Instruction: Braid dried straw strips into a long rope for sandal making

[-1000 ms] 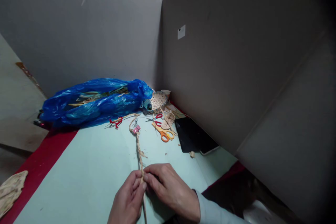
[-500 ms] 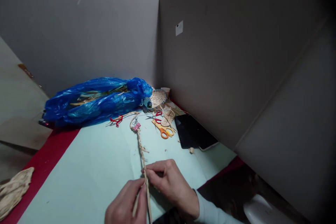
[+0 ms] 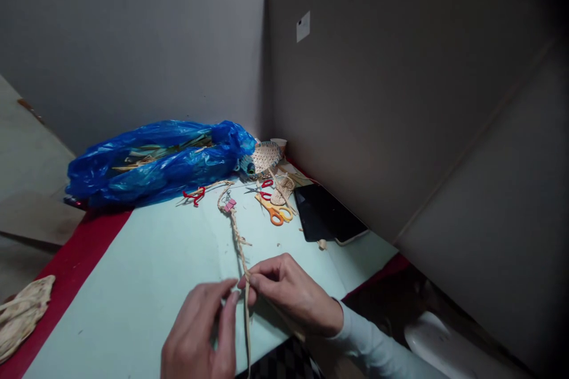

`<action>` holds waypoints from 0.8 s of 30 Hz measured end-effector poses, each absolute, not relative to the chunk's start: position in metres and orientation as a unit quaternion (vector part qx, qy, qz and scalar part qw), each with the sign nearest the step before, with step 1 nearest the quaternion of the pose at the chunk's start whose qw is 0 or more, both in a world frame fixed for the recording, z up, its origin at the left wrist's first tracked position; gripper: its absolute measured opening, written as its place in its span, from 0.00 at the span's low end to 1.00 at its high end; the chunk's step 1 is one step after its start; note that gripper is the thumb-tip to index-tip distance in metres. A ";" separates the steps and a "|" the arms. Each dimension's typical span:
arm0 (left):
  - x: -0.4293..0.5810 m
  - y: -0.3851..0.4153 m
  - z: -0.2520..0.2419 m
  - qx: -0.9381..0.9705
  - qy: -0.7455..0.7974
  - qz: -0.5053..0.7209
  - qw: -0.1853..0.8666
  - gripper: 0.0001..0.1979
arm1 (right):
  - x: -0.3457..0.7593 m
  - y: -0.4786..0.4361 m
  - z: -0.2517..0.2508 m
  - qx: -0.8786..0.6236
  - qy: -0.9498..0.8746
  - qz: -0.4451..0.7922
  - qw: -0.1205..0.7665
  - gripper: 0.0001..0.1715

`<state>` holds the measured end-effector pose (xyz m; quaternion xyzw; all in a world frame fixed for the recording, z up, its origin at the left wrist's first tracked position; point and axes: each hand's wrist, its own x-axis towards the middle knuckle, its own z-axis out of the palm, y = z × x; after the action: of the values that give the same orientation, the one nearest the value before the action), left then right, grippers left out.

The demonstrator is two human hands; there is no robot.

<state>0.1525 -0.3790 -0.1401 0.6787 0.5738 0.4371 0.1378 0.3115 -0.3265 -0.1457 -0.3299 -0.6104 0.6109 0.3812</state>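
A thin braided straw cord (image 3: 236,235) runs from a pink binder clip (image 3: 229,205) down the pale green table cover toward me. My right hand (image 3: 288,293) pinches the cord's near end between thumb and fingers. Below that pinch, a loose flat strand (image 3: 248,331) hangs toward the table's front edge. Just left of the strand is my left hand (image 3: 202,328), its thumb and index finger slightly apart, with nothing visible between them.
A blue plastic bag (image 3: 155,163) of straw lies at the back left. Orange-handled scissors (image 3: 276,216), red-handled scissors (image 3: 265,195) and a black tablet (image 3: 326,213) lie right of the cord. Grey partitions (image 3: 133,41) enclose the back and right.
My left hand has let go of the strand and shifted left, its fingers parting. My right hand still pinches the cord. The view has tilted slightly downward.
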 end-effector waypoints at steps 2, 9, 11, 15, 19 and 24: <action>0.149 -0.364 -0.134 0.609 0.585 0.409 0.345 0.14 | 0.313 -0.326 -0.146 -0.302 -0.607 0.635 0.370 0.20; 0.160 -0.347 -0.143 0.389 0.469 0.378 0.697 0.14 | 0.315 -0.322 -0.153 -0.306 -0.654 0.599 0.347 0.23; 0.161 -0.349 -0.145 0.382 0.478 0.388 0.689 0.16 | 0.316 -0.322 -0.151 -0.326 -0.685 0.560 0.331 0.23; 0.162 -0.351 -0.147 0.376 0.516 0.399 0.658 0.22 | 0.324 -0.328 -0.138 -0.402 -0.770 0.392 0.304 0.20; 0.166 -0.353 -0.152 0.385 0.552 0.431 0.601 0.21 | 0.324 -0.344 -0.131 -0.454 -0.819 0.201 0.287 0.17; 0.167 -0.355 -0.152 0.351 0.557 0.449 0.604 0.23 | 0.305 -0.368 -0.155 -0.395 -0.853 -0.084 0.330 0.15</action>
<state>0.1672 -0.3552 -0.1517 0.3509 0.5566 0.4492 0.6044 0.3053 -0.3678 -0.1553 -0.3955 -0.8530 -0.0840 0.3301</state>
